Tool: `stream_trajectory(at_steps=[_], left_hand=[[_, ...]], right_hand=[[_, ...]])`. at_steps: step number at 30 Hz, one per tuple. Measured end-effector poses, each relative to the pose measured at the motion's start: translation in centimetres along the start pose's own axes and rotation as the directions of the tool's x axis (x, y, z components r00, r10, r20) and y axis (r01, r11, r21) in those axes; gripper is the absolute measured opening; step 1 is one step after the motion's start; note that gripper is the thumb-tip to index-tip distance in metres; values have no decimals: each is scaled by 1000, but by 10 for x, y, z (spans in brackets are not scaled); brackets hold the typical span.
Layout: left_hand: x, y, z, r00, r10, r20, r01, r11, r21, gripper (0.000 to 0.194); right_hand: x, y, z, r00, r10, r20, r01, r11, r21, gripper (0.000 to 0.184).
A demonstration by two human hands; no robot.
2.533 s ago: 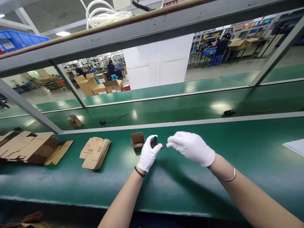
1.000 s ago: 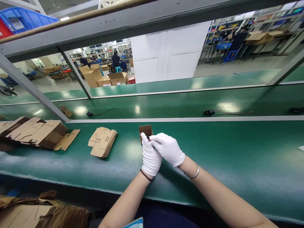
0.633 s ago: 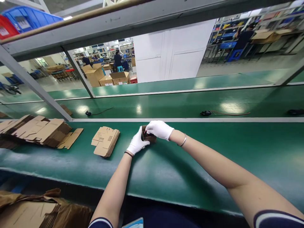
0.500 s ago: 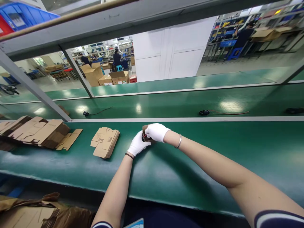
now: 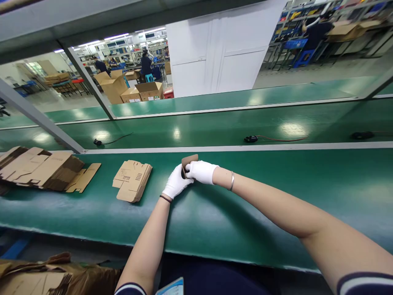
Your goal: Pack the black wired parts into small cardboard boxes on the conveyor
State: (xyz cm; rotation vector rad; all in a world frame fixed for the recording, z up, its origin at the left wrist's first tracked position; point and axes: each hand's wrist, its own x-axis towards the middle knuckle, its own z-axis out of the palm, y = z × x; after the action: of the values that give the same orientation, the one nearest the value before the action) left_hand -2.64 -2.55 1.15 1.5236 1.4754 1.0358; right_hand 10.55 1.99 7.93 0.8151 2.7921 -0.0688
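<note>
Both my hands wear white gloves and meet at a small brown cardboard box (image 5: 190, 159) above the green bench, one flap of it standing up. My left hand (image 5: 177, 182) is closed around the box's left side, thumb underneath. My right hand (image 5: 201, 171) is closed at the box's opening, its fingertips at the inside edge; what they pinch is hidden. A dark bit shows in the opening between the hands. To the left of my hands lies a stack of flat cardboard box blanks (image 5: 131, 180).
A larger pile of folded cardboard (image 5: 43, 168) lies at the far left. Behind a pale rail, black parts with thin cables (image 5: 251, 139) rest on a green belt (image 5: 196, 127). A slanted metal post (image 5: 43, 119) stands left. Brown wrapping with cardboard (image 5: 61, 278) sits below the bench edge.
The box's flap now stands higher and shows more clearly. A red wire seen at the opening is no longer visible. The belt parts have shifted left in view as the camera tilted.
</note>
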Motion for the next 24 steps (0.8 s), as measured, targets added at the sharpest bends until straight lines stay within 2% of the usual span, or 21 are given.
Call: stream_trajectory(at_steps=[5,9,12,14,16,18,20,22,23,24], left_hand=[[2,-1,-2,1000,21,-10,-21,999,44,55],[3,0,-1,1000,0,-23,1,997,74,58],[-2,2,1,999,35,-2,-35,998,61,59],[-8,5,-4,998,56,-8,-54,990,131,62],[-11,9,-23,995,70,-75,-46,958,284,67],[-11,13,-58,972,82,-221,31,884,467,70],[-10,14,-101,904,59,-422,226,772,593,68],[-12,11,-140,793,-24,-609,483,634,604,68],[-14,7,-155,763,-92,-640,563,582,587,71],[-16,1,-167,757,-170,-631,604,552,576,74]], right_hand=[[13,-9,-7,998,44,52,-41,997,-61,25],[-1,-17,-10,1000,6,23,-4,996,-90,18],[-16,-25,0,992,106,-69,-110,992,-65,23],[-21,-25,11,973,212,-96,-215,976,-19,26],[-17,-16,20,958,272,-91,-271,962,16,29],[-1,2,21,950,296,-101,-295,955,31,32],[25,25,12,939,320,-124,-318,947,33,36],[51,44,-4,922,356,-155,-353,934,45,38],[61,51,-14,910,377,-170,-373,926,57,38],[68,56,-23,898,399,-184,-393,917,73,37]])
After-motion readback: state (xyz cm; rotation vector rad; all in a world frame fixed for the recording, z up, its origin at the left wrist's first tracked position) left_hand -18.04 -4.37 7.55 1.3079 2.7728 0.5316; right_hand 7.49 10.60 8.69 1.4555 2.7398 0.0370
